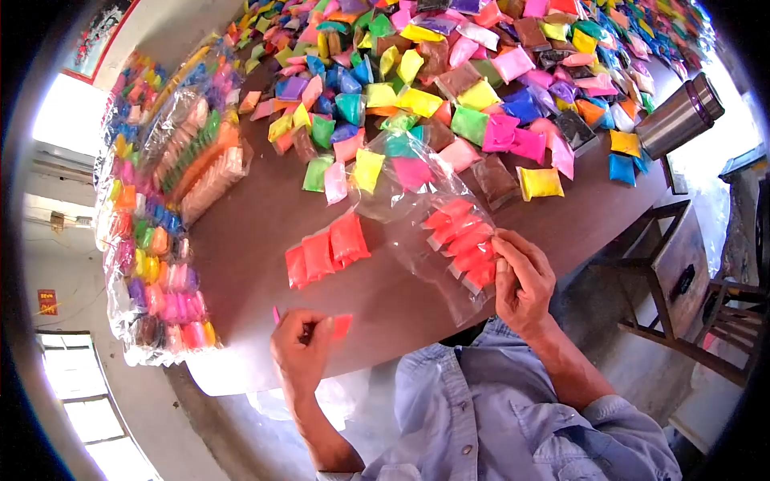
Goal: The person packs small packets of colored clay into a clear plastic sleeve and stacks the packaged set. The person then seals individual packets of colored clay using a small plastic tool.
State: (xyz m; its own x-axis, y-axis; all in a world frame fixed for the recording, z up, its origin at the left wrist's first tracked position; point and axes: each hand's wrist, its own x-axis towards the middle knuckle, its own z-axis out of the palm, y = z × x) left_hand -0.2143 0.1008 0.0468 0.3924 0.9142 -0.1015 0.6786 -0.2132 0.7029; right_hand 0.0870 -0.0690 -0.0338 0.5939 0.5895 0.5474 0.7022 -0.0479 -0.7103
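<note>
red packets (465, 239) lie in clear plastic bag (459, 298), edge pinched by right hand (523, 282); loose red group (319, 252) remains outside. left hand (303, 345) curled at single red packet (342, 326), grip unclear.

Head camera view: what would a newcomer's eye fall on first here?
Most likely the big heap of small plastic packets in many colours, spread over the far part of the brown tabletop. Next might come the row of bright red packets at the person's right hand, nearer the table's front edge. A shiny, cylindrical steel flask also stands out, at the right side of the heap.
</note>
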